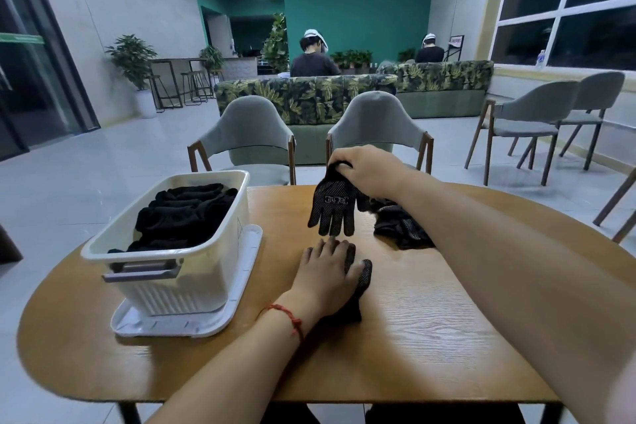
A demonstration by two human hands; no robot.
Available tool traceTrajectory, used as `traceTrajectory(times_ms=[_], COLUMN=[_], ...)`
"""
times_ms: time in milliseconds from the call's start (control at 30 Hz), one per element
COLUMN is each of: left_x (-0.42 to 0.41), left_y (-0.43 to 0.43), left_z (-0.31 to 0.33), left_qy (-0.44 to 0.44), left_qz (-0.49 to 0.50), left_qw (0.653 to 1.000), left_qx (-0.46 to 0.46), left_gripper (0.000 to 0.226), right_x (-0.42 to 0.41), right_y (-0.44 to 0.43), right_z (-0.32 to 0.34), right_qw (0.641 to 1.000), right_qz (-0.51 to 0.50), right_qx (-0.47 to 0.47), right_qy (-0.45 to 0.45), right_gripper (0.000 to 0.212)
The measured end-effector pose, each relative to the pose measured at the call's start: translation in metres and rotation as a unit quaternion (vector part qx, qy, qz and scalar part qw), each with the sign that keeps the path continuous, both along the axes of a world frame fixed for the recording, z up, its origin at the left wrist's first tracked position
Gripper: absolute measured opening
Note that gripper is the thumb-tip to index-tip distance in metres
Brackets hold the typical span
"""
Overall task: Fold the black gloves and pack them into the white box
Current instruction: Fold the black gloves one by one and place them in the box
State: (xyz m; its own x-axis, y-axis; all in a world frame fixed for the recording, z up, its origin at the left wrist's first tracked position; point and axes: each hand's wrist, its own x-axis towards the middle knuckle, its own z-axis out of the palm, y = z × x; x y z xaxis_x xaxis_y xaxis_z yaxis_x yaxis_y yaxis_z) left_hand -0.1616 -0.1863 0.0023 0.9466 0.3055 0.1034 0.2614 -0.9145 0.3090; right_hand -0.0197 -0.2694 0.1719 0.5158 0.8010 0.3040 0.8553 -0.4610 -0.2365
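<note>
Presently one black glove is pinched at its cuff by the right hand above mid-bench; another glove is pinned under spread left-hand fingers. Misalignment may be caused if it swings. The white box sits at the left edge.

On the table, the box holding gloves sits left, a pile, seemingly gloves, far right.
</note>
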Motion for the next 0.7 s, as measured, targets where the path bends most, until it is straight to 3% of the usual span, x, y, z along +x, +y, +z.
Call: traceTrajectory(times_ms=[100,333,500,700], left_x=[-0.015,-0.054,-0.057,-0.063], left_y=[0.021,0.045,0.043,0.044], left_z=[0.003,-0.008,-0.016,-0.014], left_qy=[-0.055,-0.073,-0.041,-0.101], left_qz=[0.000,0.006,-0.003,0.004], left_qw=[0.999,0.997,0.999,0.994], left_qx=[0.002,-0.013,0.013,-0.050], left_gripper=[0.051,0.047,0.065,0.054], right_x=[-0.009,-0.044,-0.079,-0.086], right_y=[-0.003,-0.029,-0.051,-0.063], right_z=[-0.007,-0.075,-0.124,-0.170], right_qw=[0.997,0.995,0.996,0.997], right_qz=[-0.001,0.041,0.053,0.073], right_qx=[0.062,0.012,0.049,0.031], right_qy=[-0.050,-0.090,-0.055,0.000], right_gripper=[0.025,0.022,0.021,0.033])
